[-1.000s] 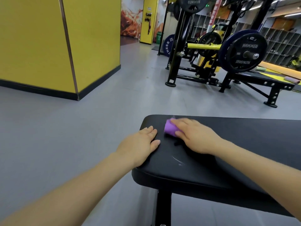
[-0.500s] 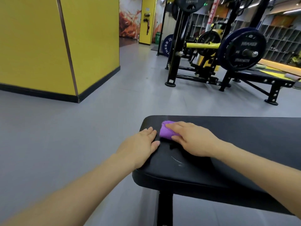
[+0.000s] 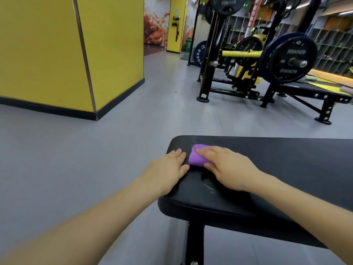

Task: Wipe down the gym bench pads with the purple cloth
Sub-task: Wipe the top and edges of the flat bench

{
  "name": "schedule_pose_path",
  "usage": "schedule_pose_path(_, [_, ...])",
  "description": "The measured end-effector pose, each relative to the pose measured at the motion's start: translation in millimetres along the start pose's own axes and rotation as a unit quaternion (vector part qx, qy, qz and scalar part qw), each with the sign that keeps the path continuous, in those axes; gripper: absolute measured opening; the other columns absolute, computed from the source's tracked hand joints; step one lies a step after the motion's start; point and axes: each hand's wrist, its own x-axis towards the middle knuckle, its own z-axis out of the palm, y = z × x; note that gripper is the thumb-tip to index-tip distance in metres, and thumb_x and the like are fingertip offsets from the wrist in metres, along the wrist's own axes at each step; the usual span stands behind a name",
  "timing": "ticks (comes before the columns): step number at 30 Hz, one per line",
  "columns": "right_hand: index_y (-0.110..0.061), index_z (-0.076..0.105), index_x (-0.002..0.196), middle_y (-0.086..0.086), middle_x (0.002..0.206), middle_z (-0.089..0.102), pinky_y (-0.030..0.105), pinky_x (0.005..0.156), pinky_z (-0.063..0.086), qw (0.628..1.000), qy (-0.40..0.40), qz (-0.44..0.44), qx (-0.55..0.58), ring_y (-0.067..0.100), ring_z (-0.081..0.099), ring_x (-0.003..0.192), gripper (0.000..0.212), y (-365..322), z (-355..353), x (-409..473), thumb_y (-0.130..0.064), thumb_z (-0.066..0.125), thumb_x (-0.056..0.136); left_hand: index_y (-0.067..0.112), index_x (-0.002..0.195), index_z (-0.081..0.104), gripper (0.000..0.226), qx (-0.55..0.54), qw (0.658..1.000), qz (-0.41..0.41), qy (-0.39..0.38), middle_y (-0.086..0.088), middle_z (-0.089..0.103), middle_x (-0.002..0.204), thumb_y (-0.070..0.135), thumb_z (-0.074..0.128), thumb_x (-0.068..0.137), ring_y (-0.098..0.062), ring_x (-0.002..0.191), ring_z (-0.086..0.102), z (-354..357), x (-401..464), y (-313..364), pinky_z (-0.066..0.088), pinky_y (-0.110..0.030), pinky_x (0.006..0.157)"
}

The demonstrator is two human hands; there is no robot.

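Observation:
A black padded gym bench (image 3: pixel 286 165) fills the lower right of the head view, its left end facing me. My right hand (image 3: pixel 227 167) lies flat on top of a bunched purple cloth (image 3: pixel 196 157), pressing it onto the pad near the left end. Most of the cloth is hidden under the fingers. My left hand (image 3: pixel 168 169) rests palm down on the pad's left edge, fingers together, just left of the cloth and holding nothing. A pale scuff mark (image 3: pixel 209 187) shows on the pad below my right hand.
The bench's black steel leg (image 3: pixel 193 243) drops to the grey floor below the pad. A yellow pillar (image 3: pixel 57 54) stands at the left. Behind the bench stand a black rack (image 3: pixel 212 54), a loaded plate (image 3: pixel 288 58) and another low bench (image 3: pixel 313 92).
My right hand has slid the purple cloth leftward along the pad, closer to my left hand. More of the cloth now shows. The left hand has stayed in place.

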Motion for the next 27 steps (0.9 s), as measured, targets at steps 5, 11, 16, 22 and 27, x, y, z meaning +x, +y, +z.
schedule_pose_path(5, [-0.031,0.028,0.144,-0.009,0.15,0.03,0.037,0.107,0.035,1.0,0.008,0.004,0.012,0.019,0.033,0.134,0.045,4,1,35,-0.032,0.035,0.099,0.021,0.15,0.013,0.053,-0.009,1.0,-0.002,0.013,0.005,0.006,0.158,0.041,0.022,0.101,-0.008,0.145,0.008,2,0,0,0.018,-0.028,0.115])
schedule_pose_path(11, [-0.017,0.043,0.131,0.008,0.135,0.044,0.041,0.095,0.042,0.997,0.001,0.074,-0.017,0.031,0.046,0.119,0.034,5,10,114,-0.027,0.034,0.099,0.021,0.149,0.014,0.053,-0.008,1.0,-0.007,0.005,0.006,0.005,0.158,0.041,0.022,0.101,-0.009,0.145,0.008,0,0,2,0.016,-0.027,0.114])
schedule_pose_path(16, [-0.029,0.029,0.144,-0.003,0.147,0.035,0.035,0.103,0.034,1.0,-0.002,0.022,-0.019,0.022,0.036,0.132,0.046,-3,0,41,-0.03,0.036,0.099,0.022,0.149,0.017,0.052,-0.02,1.0,0.001,0.011,0.005,0.008,0.158,0.04,0.023,0.101,-0.01,0.145,0.01,1,-2,-1,0.019,-0.028,0.114])
schedule_pose_path(22, [-0.033,0.03,0.143,-0.013,0.148,0.032,0.035,0.103,0.039,1.0,0.007,0.008,0.005,0.015,0.036,0.132,0.045,-5,-5,24,-0.03,0.037,0.099,0.024,0.149,0.015,0.053,-0.034,0.999,-0.003,0.021,0.007,0.006,0.158,0.041,0.024,0.101,-0.008,0.145,0.008,3,-1,0,0.018,-0.028,0.114])
schedule_pose_path(27, [-0.022,0.043,0.134,0.003,0.138,0.043,0.042,0.097,0.042,0.999,0.004,0.051,-0.013,0.027,0.045,0.123,0.037,-2,10,108,-0.025,0.037,0.098,0.022,0.149,0.015,0.053,-0.024,1.0,-0.005,0.013,0.007,0.006,0.158,0.041,0.023,0.101,-0.009,0.145,0.008,2,0,0,0.017,-0.029,0.115])
